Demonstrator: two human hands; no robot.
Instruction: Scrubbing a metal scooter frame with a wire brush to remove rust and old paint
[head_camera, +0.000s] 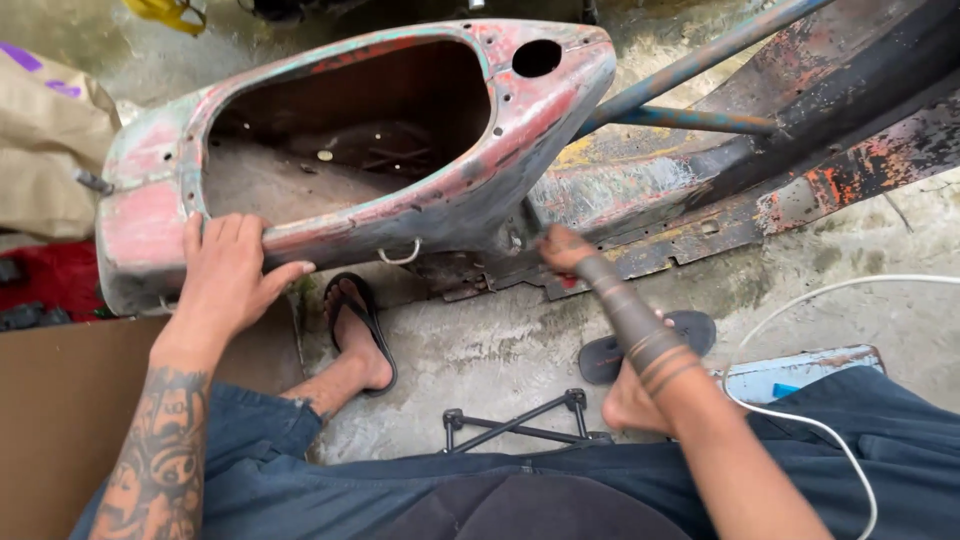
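The concrete floor (500, 350) is carrying a stripped, rusted scooter body shell (400, 150). A black metal stand (520, 425), a white cable (800, 310), a flat cardboard sheet (60, 420) and a red cloth (55, 275) are lying directly on it.

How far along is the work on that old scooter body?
Done: the scooter shell is stripped bare, its compartment open with only bits of debris inside. In hand: the left hand braces the shell's lower edge while the right hand presses at the seam where it meets the rusty floorboard. Left: flaking paint and rust cover nearly every surface.
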